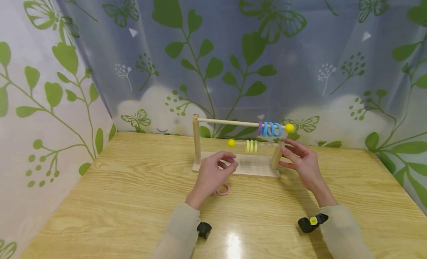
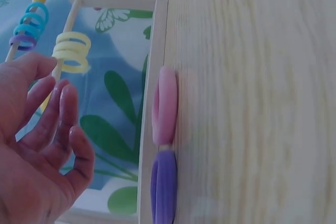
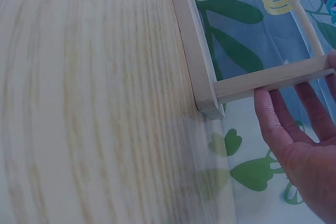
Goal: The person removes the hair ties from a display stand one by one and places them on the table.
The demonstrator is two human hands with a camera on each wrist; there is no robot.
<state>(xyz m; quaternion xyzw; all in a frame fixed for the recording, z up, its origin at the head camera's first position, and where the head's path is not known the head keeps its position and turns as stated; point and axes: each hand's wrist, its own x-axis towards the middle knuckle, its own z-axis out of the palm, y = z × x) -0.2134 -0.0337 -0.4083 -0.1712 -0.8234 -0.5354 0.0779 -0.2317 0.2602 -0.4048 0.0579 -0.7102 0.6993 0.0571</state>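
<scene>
A wooden stand [image 1: 238,170] has a post at each side and two rods. My right hand [image 1: 303,164] grips the right post [image 1: 276,157], thumb on the near side and fingers behind. Several yellow rings [image 1: 251,146] hang on the lower rod, which ends in a yellow ball [image 1: 231,143]. My left hand [image 1: 217,171] is beside that ball, fingers loosely bent and holding nothing. On the upper rod [image 1: 230,122] are several blue rings [image 1: 271,129] and a purple ring [image 1: 260,128], near another yellow ball [image 1: 289,128].
A pink ring [image 1: 223,189] lies on the wooden table [image 1: 133,199] in front of the stand. Purple rings [image 2: 164,187] lie beside it, mostly hidden by my left wrist in the head view. Behind the table hangs a leaf-patterned curtain [image 1: 213,66].
</scene>
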